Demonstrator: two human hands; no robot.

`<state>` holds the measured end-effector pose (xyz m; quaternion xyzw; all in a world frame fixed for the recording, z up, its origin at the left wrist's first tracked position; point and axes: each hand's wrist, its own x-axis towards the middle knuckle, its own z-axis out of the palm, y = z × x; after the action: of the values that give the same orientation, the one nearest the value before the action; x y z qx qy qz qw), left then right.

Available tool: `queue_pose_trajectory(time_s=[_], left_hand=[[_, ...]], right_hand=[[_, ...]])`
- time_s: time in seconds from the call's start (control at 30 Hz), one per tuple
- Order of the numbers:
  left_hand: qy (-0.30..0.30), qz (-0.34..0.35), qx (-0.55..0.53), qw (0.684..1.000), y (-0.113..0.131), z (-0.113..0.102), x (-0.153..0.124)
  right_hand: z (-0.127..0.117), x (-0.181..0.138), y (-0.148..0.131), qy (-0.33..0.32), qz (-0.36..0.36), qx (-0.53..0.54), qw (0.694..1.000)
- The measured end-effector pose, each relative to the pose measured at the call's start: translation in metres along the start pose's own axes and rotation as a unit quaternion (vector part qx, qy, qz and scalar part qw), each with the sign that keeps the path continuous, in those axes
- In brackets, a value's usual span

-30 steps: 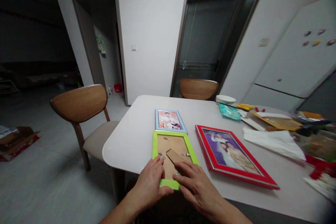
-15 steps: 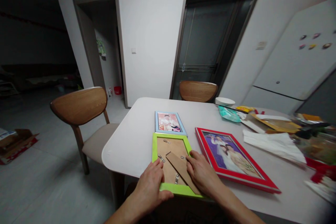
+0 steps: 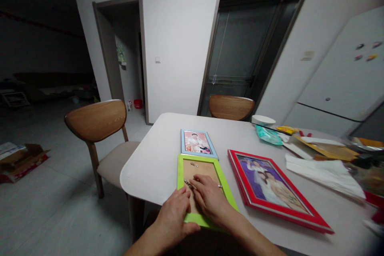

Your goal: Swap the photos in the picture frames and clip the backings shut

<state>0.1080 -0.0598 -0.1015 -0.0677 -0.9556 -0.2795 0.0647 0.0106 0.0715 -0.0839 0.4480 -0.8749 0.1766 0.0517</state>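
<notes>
Pressing hands: the left hand (image 3: 175,212) lies flat on the near left corner of the green frame (image 3: 181,176), fingers together, thumb along the near border. It clamps nothing.
Right hand: the right hand (image 3: 211,200) is flat on the brown backing board (image 3: 201,169), fingers a little apart, fingertips just beside a small metal tab (image 3: 187,183).
Place of frame: face down at the near edge of the worktop (image 3: 150,168), just before the blue frame (image 3: 198,143), with the red frame (image 3: 270,186) near on its right.
Risk: the near border seems to reach over the worktop edge, so a hard press there may tip the frame toward the person. A thin tab pushed at a slant may bend or nip a finger. The board may slide if only one side is held down.
Hidden: both hands cover the lower half of the board. I cannot tell whether the near corner rests on the worktop. The things at far right are blurred.
</notes>
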Motion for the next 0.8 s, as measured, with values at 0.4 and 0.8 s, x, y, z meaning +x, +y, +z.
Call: queue_pose_trajectory(time_s=[0.4,0.8], left_hand=[[-0.014,0.001,-0.016,1.000,-0.002,-0.002,-0.002],[-0.021,-0.005,-0.004,1.000,0.002,-0.006,-0.003]], right_hand=[[0.002,0.006,-0.008,-0.047,-0.034,-0.051,0.997],[0.014,0.059,0.037,0.041,0.181,-0.005,0.983]])
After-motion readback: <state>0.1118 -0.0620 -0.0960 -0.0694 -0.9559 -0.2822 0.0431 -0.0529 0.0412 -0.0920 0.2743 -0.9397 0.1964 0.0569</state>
